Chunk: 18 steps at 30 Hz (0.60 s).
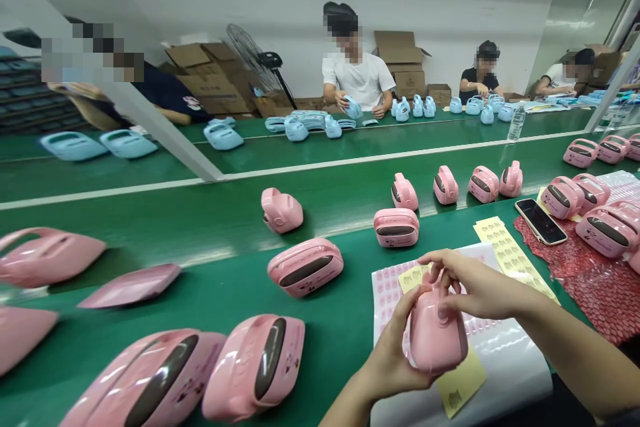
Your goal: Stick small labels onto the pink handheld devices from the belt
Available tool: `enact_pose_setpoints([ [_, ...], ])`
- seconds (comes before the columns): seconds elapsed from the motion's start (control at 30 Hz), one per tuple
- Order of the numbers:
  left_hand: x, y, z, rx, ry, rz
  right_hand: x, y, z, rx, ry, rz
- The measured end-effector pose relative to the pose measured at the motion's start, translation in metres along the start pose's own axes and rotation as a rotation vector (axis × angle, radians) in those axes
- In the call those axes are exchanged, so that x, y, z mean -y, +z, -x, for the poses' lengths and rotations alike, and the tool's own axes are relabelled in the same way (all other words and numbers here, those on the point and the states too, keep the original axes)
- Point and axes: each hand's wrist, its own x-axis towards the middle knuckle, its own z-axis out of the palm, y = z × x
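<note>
A pink rounded plastic housing with a top handle (438, 339) is held end-on above the work surface. My left hand (393, 360) wraps its left side and underside, thumb along the near upper edge. The fingers of my right hand (470, 283) curl around the handle and upper right side, with the thumb pressed against the shell. Beneath lies a white sheet of pink stickers (384, 300), partly covered by my hands. A yellow sticker slip (463, 383) shows just below the housing, and its dark window is not visible from here.
Several similar pink housings (306, 267) stand on the green table and belt. To the right are a yellow sticker sheet (517, 257), a phone (541, 221) and red bubble wrap (570, 280). Across the belt, co-workers sit by blue housings (296, 129); a water bottle (517, 123) stands there.
</note>
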Motion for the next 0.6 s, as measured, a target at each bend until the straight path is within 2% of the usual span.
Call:
enact_pose_setpoints([
  [0.07, 0.006, -0.005, 0.000, 0.084, 0.106, -0.114, 0.001, 0.001, 0.002, 0.003, 0.005, 0.033],
  [0.13, 0.010, -0.007, 0.001, 0.079, 0.158, -0.176, 0.000, 0.002, 0.005, -0.012, -0.011, 0.051],
  [0.5, 0.012, -0.007, 0.005, 0.071, 0.189, -0.263, 0.005, 0.004, 0.012, -0.015, -0.029, 0.232],
  [0.6, 0.013, -0.006, 0.006, 0.050, 0.179, -0.261, 0.003, 0.010, 0.015, -0.067, -0.061, 0.308],
])
